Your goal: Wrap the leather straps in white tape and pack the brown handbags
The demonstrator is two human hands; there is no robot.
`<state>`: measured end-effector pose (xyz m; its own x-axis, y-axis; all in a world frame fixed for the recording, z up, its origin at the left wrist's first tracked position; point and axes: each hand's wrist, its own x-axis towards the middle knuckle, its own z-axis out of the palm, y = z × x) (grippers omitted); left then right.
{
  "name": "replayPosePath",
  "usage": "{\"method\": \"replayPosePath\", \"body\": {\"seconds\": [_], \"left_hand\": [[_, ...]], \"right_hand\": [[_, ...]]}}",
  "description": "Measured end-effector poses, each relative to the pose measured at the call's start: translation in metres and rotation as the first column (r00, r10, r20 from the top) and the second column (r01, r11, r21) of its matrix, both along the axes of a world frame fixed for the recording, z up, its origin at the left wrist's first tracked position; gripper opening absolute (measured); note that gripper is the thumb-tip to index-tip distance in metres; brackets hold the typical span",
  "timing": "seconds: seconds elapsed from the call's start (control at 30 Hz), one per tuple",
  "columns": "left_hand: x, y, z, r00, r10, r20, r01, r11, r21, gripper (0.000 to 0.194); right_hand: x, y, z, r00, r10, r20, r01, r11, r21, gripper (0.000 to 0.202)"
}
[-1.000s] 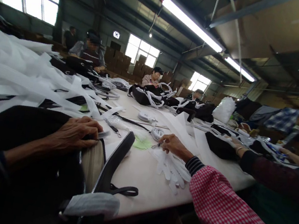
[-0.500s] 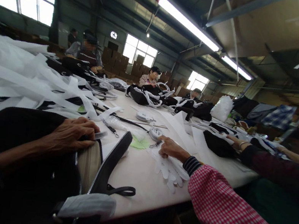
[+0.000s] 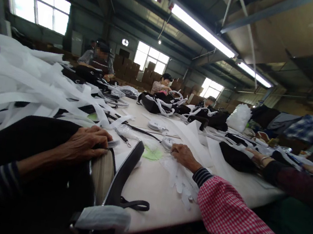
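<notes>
A large open black bag lies in front of me, with a silver zipper and a beige lining. My left hand grips its upper edge, fingers curled over the rim. A white-wrapped strip crosses the bag's near end. Farther right, my right hand rests low over the table, its fingers bent together beside a white-wrapped coil. What lies beneath those fingertips is hidden. White finger-shaped pieces, like a glove, lie just below this hand. A black strap with a metal clip lies between the hands.
A heap of white strips covers the table's left side. Several black bags stand at the back, where people sit. A co-worker's hand touches a black item at right. A green sheet lies on the white table.
My right hand has drawn its pointing fingers in; the metal clip by its fingertip no longer shows. My left hand keeps its hold on the bag. The view has shifted slightly left.
</notes>
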<state>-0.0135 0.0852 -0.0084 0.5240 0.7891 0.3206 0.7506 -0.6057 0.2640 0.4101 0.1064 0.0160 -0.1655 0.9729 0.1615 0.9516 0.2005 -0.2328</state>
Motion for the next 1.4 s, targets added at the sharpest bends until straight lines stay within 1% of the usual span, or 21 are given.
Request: {"method": "replayPosePath", "body": {"seconds": [0.1, 0.17, 0.2, 0.27, 0.3, 0.37, 0.43, 0.5, 0.57, 0.63, 0.7, 0.77, 0.83, 0.9, 0.97, 1.1, 1.2, 1.4], "left_hand": [[0.002, -0.003, 0.002, 1.000, 0.000, 0.030, 0.001, 1.000, -0.018, 0.022], [0.003, -0.007, 0.006, 0.998, -0.006, 0.059, 0.008, 0.999, -0.044, 0.022], [0.003, -0.009, 0.008, 0.997, -0.009, 0.080, 0.014, 0.998, -0.062, 0.021], [0.004, -0.012, 0.011, 0.992, -0.012, 0.123, 0.024, 0.995, -0.092, 0.020], [0.004, -0.014, 0.012, 0.990, -0.013, 0.140, 0.028, 0.994, -0.105, 0.019], [0.003, -0.016, 0.014, 0.987, -0.015, 0.159, 0.035, 0.992, -0.122, 0.019], [0.002, -0.017, 0.015, 0.984, -0.019, 0.176, 0.042, 0.991, -0.131, 0.019], [0.001, -0.017, 0.015, 0.979, -0.019, 0.201, 0.047, 0.990, -0.136, 0.018], [-0.001, -0.017, 0.014, 0.974, -0.019, 0.228, 0.050, 0.990, -0.134, 0.017], [-0.002, -0.016, 0.012, 0.966, -0.021, 0.256, 0.056, 0.990, -0.131, 0.016], [-0.004, -0.014, 0.011, 0.958, -0.025, 0.286, 0.065, 0.989, -0.131, 0.017], [-0.005, -0.013, 0.009, 0.949, -0.024, 0.315, 0.069, 0.989, -0.134, 0.017], [-0.005, -0.011, 0.008, 0.941, -0.018, 0.338, 0.068, 0.988, -0.139, 0.016], [-0.005, -0.011, 0.008, 0.934, -0.012, 0.356, 0.066, 0.988, -0.141, 0.014], [-0.005, -0.011, 0.007, 0.930, -0.010, 0.368, 0.066, 0.988, -0.140, 0.015], [-0.006, -0.012, 0.006, 0.925, -0.007, 0.380, 0.062, 0.989, -0.133, 0.016], [-0.005, -0.013, 0.007, 0.925, -0.005, 0.380, 0.060, 0.989, -0.132, 0.016], [-0.004, -0.021, 0.016, 0.931, -0.004, 0.366, 0.058, 0.989, -0.135, 0.017]], "right_hand": [[0.005, -0.004, 0.013, 0.998, 0.018, -0.066, -0.013, 0.997, 0.072, 0.017], [-0.001, -0.008, 0.027, 0.990, 0.053, -0.130, -0.038, 0.993, 0.114, 0.019], [-0.008, -0.011, 0.035, 0.983, 0.085, -0.164, -0.063, 0.989, 0.136, 0.019], [-0.032, -0.023, 0.054, 0.965, 0.176, -0.196, -0.140, 0.973, 0.185, 0.016], [-0.047, -0.032, 0.063, 0.956, 0.231, -0.181, -0.193, 0.959, 0.206, 0.014], [-0.083, -0.051, 0.079, 0.938, 0.337, -0.078, -0.313, 0.923, 0.222, 0.011], [-0.121, -0.068, 0.088, 0.908, 0.419, 0.004, -0.410, 0.889, 0.204, 0.011], [-0.157, -0.079, 0.086, 0.877, 0.476, 0.072, -0.481, 0.867, 0.130, 0.011], [-0.186, -0.081, 0.075, 0.844, 0.511, 0.162, -0.524, 0.850, 0.051, 0.011], [-0.206, -0.078, 0.060, 0.802, 0.536, 0.264, -0.553, 0.833, -0.011, 0.012], [-0.217, -0.074, 0.046, 0.773, 0.538, 0.336, -0.559, 0.828, -0.041, 0.017], [-0.220, -0.070, 0.038, 0.792, 0.505, 0.343, -0.530, 0.848, -0.024, 0.017], [-0.218, -0.067, 0.036, 0.831, 0.473, 0.293, -0.495, 0.869, -0.001, 0.014], [-0.214, -0.066, 0.036, 0.850, 0.474, 0.232, -0.489, 0.872, 0.010, 0.014], [-0.212, -0.065, 0.034, 0.846, 0.489, 0.213, -0.505, 0.863, 0.027, 0.014], [-0.214, -0.067, 0.026, 0.816, 0.489, 0.309, -0.527, 0.848, 0.053, 0.013], [-0.217, -0.068, 0.022, 0.802, 0.475, 0.363, -0.526, 0.849, 0.051, 0.013], [-0.219, -0.071, 0.028, 0.817, 0.431, 0.382, -0.476, 0.879, 0.027, 0.016]]}}
